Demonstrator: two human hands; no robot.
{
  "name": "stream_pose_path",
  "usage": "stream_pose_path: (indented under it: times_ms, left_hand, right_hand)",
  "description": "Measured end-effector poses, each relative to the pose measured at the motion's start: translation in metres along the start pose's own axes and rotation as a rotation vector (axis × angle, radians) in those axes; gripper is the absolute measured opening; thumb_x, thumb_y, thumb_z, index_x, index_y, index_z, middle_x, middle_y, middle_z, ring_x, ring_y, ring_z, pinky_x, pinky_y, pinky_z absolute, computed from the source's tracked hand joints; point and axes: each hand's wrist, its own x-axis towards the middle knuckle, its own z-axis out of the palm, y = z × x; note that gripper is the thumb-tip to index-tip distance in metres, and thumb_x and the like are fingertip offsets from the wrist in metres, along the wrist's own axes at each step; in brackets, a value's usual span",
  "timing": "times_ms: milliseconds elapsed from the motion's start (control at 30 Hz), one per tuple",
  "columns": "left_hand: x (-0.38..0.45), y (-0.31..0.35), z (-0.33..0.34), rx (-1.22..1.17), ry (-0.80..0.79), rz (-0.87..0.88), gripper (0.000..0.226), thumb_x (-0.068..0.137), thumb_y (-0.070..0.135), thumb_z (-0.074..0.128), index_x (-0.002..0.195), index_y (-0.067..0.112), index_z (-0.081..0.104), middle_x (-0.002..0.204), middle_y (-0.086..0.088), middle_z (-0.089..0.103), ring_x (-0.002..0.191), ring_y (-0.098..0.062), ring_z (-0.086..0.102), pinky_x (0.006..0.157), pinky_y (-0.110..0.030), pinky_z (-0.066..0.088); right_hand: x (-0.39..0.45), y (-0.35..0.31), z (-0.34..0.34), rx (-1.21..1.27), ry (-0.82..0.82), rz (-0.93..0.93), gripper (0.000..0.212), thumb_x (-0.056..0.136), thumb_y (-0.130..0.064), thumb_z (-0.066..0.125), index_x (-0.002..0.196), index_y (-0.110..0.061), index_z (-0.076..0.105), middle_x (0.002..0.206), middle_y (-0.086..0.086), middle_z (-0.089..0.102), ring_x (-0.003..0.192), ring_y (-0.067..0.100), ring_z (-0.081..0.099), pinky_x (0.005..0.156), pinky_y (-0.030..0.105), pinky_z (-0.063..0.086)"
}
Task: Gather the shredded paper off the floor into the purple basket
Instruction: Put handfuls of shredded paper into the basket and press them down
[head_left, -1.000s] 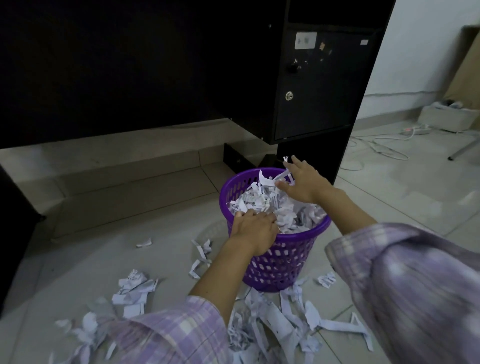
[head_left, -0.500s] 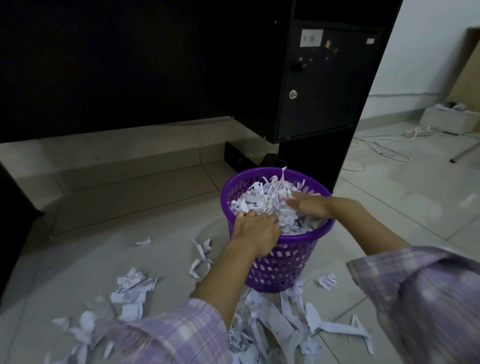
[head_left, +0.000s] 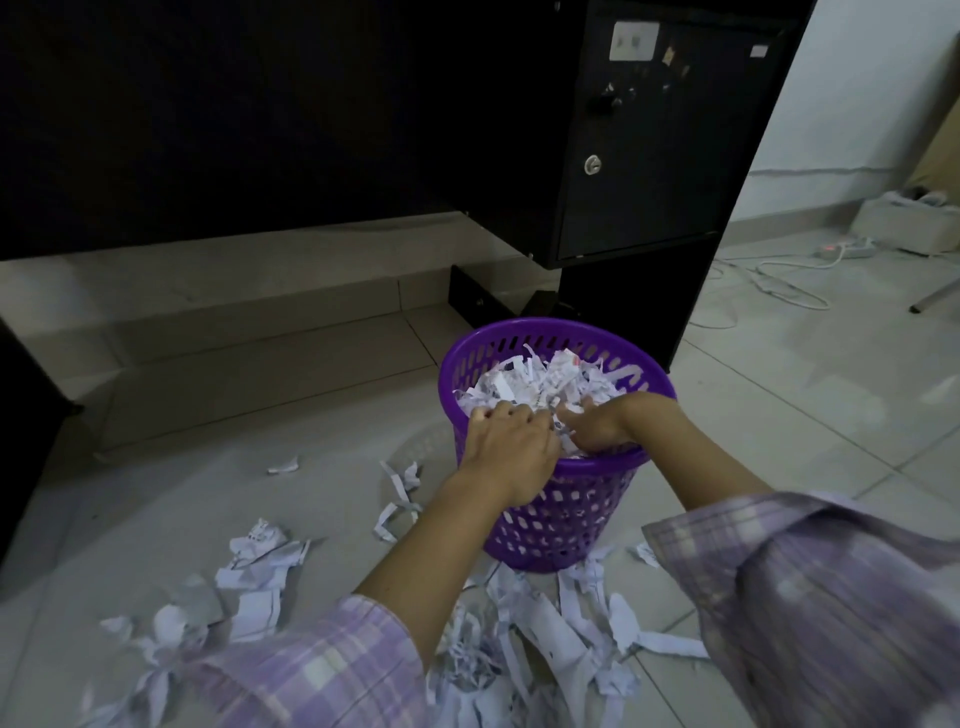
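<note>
Nearby, a black cabinet (head_left: 649, 156) stands just behind the purple basket (head_left: 561, 525).

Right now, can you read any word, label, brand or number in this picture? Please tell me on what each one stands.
No text can be read.
White label on the black cabinet door: marks too blurred to read.
Small stickers beside it: too small to read.
Small white tag at the door's upper right: unreadable.
Shredded paper in the purple basket: print marks, too small and broken to read.

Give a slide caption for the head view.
Both hands press shredded paper down into the purple basket.
</note>
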Motion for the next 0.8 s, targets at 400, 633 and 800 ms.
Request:
stream_pose_path:
  times_ms: [400, 633, 800]
  left_hand:
    - [-0.002, -0.004, 0.007, 0.042, 0.122, 0.038, 0.038, 0.101, 0.026, 0.024, 0.132, 0.011, 0.042, 0.131, -0.005, 0.044, 0.122, -0.020, 0.038, 0.106, -0.038, 0.023]
    - [0.001, -0.004, 0.000, 0.033, 0.062, 0.028, 0.036, 0.102, 0.026, 0.024, 0.125, 0.011, 0.048, 0.130, -0.005, 0.049, 0.119, -0.023, 0.038, 0.102, -0.039, 0.024]
    - [0.001, -0.003, -0.006, -0.025, -0.046, 0.015, 0.038, 0.102, 0.029, 0.025, 0.127, 0.008, 0.045, 0.131, -0.008, 0.046, 0.120, -0.024, 0.039, 0.103, -0.041, 0.027]
  right_hand:
    - [-0.006, -0.018, -0.002, -0.046, 0.016, -0.003, 0.061, 0.103, -0.017, 0.029, 0.154, -0.031, -0.002, 0.162, 0.010, -0.003, 0.144, 0.031, 0.021, 0.113, 0.042, 0.032]
    - [-0.016, -0.010, 0.000, 0.158, 0.159, -0.041, 0.072, 0.092, -0.014, 0.045, 0.153, -0.032, 0.010, 0.160, 0.009, 0.013, 0.143, 0.033, 0.022, 0.111, 0.045, 0.032]
    - [-0.037, -0.004, -0.010, 0.259, 0.317, -0.039, 0.057, 0.092, -0.021, 0.050, 0.146, -0.027, 0.032, 0.147, 0.010, 0.039, 0.125, 0.029, 0.048, 0.094, 0.033, 0.045]
